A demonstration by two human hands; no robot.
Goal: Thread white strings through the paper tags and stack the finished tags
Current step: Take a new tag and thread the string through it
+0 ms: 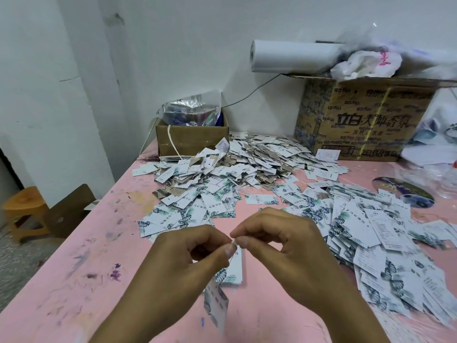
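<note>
My left hand [188,253] and my right hand [277,238] meet fingertip to fingertip above the pink table [74,268], both pinching a thin white string [234,242]. A paper tag [215,303] with a leaf print dangles below my left hand on that string. Under the hands lies a small stack of tags [233,271], partly hidden. A loose pile of tags [385,243] spreads to the right. A bigger heap of tags with strings [237,164] covers the far middle of the table.
A small cardboard box [191,139] with a plastic bag stands at the back left. A large printed carton [358,117] with a white roll [294,55] on top is at the back right. A wooden stool [24,209] stands left of the table.
</note>
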